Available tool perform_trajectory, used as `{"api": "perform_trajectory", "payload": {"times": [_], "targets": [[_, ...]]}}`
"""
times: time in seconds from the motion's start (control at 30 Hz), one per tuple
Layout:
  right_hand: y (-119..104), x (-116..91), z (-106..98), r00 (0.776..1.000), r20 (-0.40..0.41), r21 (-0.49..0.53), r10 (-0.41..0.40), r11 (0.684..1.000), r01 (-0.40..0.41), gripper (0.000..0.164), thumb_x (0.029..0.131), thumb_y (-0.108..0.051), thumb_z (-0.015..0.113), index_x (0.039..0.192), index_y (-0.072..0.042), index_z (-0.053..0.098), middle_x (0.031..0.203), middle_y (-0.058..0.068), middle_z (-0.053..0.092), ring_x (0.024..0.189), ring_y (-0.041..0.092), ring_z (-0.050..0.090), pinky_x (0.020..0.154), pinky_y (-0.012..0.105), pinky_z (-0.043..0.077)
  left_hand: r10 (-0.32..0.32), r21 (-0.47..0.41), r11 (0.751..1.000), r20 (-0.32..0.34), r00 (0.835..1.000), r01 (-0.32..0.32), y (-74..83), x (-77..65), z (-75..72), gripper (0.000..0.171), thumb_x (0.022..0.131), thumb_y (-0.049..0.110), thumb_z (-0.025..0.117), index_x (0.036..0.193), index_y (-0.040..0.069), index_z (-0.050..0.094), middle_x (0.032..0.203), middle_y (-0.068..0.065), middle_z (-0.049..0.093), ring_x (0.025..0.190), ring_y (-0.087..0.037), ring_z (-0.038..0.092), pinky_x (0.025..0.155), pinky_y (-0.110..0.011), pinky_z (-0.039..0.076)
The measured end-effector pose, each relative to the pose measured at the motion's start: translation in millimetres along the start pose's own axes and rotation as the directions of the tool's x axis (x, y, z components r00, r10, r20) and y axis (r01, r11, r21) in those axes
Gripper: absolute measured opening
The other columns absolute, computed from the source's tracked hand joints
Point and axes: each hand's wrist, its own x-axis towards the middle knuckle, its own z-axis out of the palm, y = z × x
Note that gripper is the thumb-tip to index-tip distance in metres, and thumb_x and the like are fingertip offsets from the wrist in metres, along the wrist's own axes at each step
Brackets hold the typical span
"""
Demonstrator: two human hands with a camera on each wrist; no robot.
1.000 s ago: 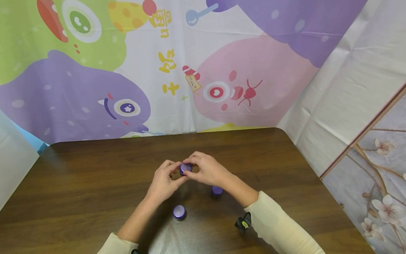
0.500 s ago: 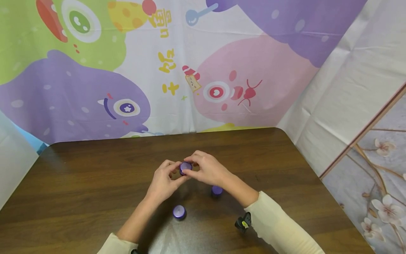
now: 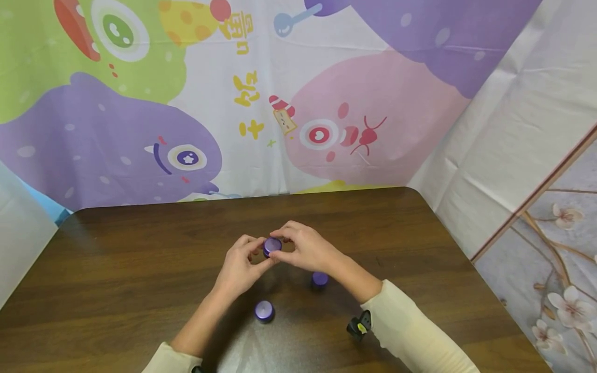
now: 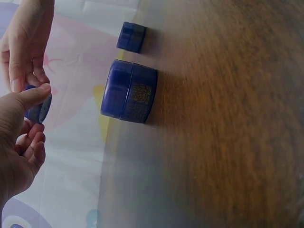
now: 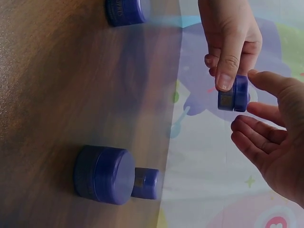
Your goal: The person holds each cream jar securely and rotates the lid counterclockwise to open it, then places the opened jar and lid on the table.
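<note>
Purple squat plastic jar [image 3: 272, 245] with a round purple lid [image 5: 241, 94] is hovering upright above the dark wood-grain desk [image 3: 154, 248], sitting right between the hands, neither one being nearer, its axis running vertically and its top facing up. The left hand [image 3: 240, 268] is pinching the lower part between thumb and fingers; the right hand [image 3: 305, 247] is spanning the lid's sides with thumb and fingertip. Compared with half a second ago, everything is staying almost exactly in place.
</note>
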Motion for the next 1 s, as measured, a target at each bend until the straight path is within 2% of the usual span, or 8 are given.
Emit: {"api": "perform_trajectory", "payload": {"times": [0.17, 0.33, 0.47, 0.63, 0.77, 1.0], "targets": [[1.6, 0.7, 1.4, 1.000, 0.006, -0.021, -0.001, 1.000, 0.001, 0.035, 0.084, -0.025, 0.070, 0.113, -0.005, 0.066, 0.100, 0.003, 0.063, 0.086, 0.011, 0.058, 0.071, 0.018, 0.047, 0.002, -0.008, 1.000, 0.003, 1.000, -0.002, -0.1, 0.1, 0.1, 0.035, 0.073, 0.022, 0.080, 0.102, 0.006, 0.070, 0.087, -0.003, 0.060, 0.072, -0.018, 0.052, 0.062, -0.022, 0.042], [1.6, 1.5, 1.7, 0.999, 0.038, -0.016, -0.031, 0.999, 0.032, 0.036, 0.084, -0.020, 0.068, 0.117, -0.004, 0.064, 0.104, 0.004, 0.062, 0.089, 0.012, 0.058, 0.074, 0.020, 0.049, 0.001, -0.018, 1.000, 0.005, 1.000, -0.001, 0.0, -0.6, 0.2, 0.037, 0.073, 0.021, 0.081, 0.103, 0.004, 0.069, 0.088, -0.005, 0.060, 0.073, -0.023, 0.054, 0.062, -0.023, 0.043], [1.0, 0.3, 0.9, 0.998, 0.054, 0.010, -0.030, 1.000, 0.030, 0.041, 0.085, -0.021, 0.067, 0.122, -0.004, 0.060, 0.109, 0.006, 0.061, 0.094, 0.015, 0.060, 0.077, 0.024, 0.051, -0.004, -0.015, 1.000, 0.007, 1.000, 0.004, -0.3, -1.1, 0.1, 0.037, 0.073, 0.021, 0.080, 0.104, 0.003, 0.069, 0.088, -0.005, 0.060, 0.073, -0.021, 0.054, 0.062, -0.023, 0.043], [0.7, -2.0, 0.7, 1.000, 0.018, 0.046, 0.015, 0.999, -0.016, 0.042, 0.085, -0.025, 0.068, 0.120, -0.003, 0.061, 0.108, 0.007, 0.061, 0.095, 0.019, 0.062, 0.077, 0.023, 0.053, -0.007, -0.003, 1.000, 0.004, 1.000, 0.007, -0.1, -1.2, 0.3, 0.039, 0.073, 0.023, 0.081, 0.104, 0.003, 0.069, 0.089, -0.004, 0.060, 0.072, -0.014, 0.051, 0.062, -0.023, 0.044], [1.6, -0.9, 1.8, 1.000, 0.007, 0.021, 0.023, 1.000, -0.023, 0.037, 0.084, -0.024, 0.070, 0.115, -0.004, 0.065, 0.101, 0.005, 0.062, 0.090, 0.018, 0.061, 0.073, 0.020, 0.050, -0.004, -0.010, 1.000, 0.000, 1.000, 0.004, -0.2, -1.4, 1.1, 0.039, 0.072, 0.023, 0.081, 0.104, 0.004, 0.069, 0.089, -0.004, 0.060, 0.072, -0.016, 0.051, 0.062, -0.023, 0.043], [1.8, 1.4, 1.6, 0.998, 0.069, -0.003, -0.005, 1.000, 0.005, 0.038, 0.083, -0.019, 0.068, 0.119, -0.006, 0.063, 0.105, 0.004, 0.060, 0.091, 0.014, 0.059, 0.075, 0.021, 0.049, -0.015, -0.030, 0.999, 0.005, 1.000, 0.015, -0.7, -1.5, 2.8, 0.041, 0.073, 0.021, 0.080, 0.106, 0.001, 0.068, 0.089, -0.003, 0.060, 0.073, -0.023, 0.054, 0.063, -0.022, 0.042]]}}
